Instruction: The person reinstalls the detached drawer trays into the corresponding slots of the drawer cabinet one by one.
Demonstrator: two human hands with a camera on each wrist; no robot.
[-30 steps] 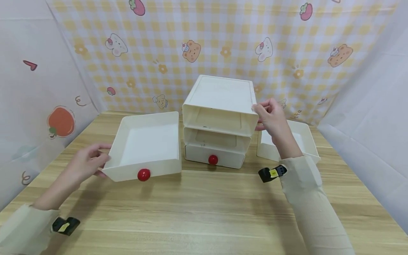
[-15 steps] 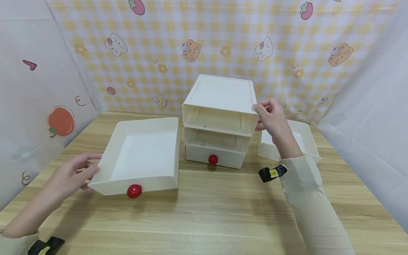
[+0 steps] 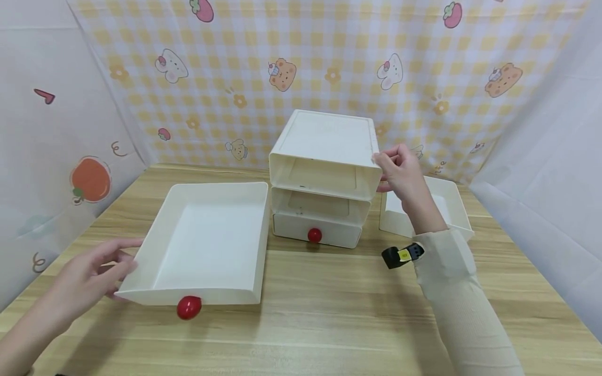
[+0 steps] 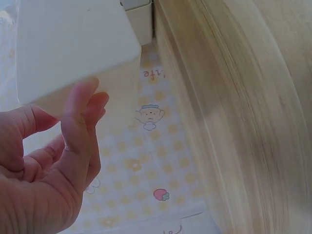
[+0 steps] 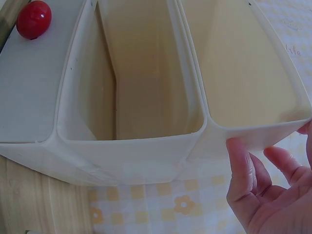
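In the head view my left hand (image 3: 89, 279) grips the left wall of a white plastic drawer (image 3: 209, 240) with a red round knob (image 3: 189, 307) on its front. The thumb lies at the wall's rim and the other fingers pass beneath; the left wrist view shows them against the drawer's underside (image 4: 73, 46). Nothing lies in the drawer. My right hand (image 3: 400, 169) holds the upper right front corner of a white three-tier drawer cabinet (image 3: 331, 136). Its upper two compartments stand without drawers; the bottom drawer (image 3: 291, 227) is in place, with a red knob (image 5: 34, 19).
Another white drawer (image 3: 447, 201) rests on the wooden table (image 3: 329, 318) to the right of the cabinet, partly behind my right forearm. A yellow checked cloth (image 3: 211, 104) hangs behind, and white cloth walls (image 3: 541, 156) flank the table.
My left hand has drawn the drawer toward me and slightly left, away from the cabinet's front. The right hand has stayed at the cabinet's corner.
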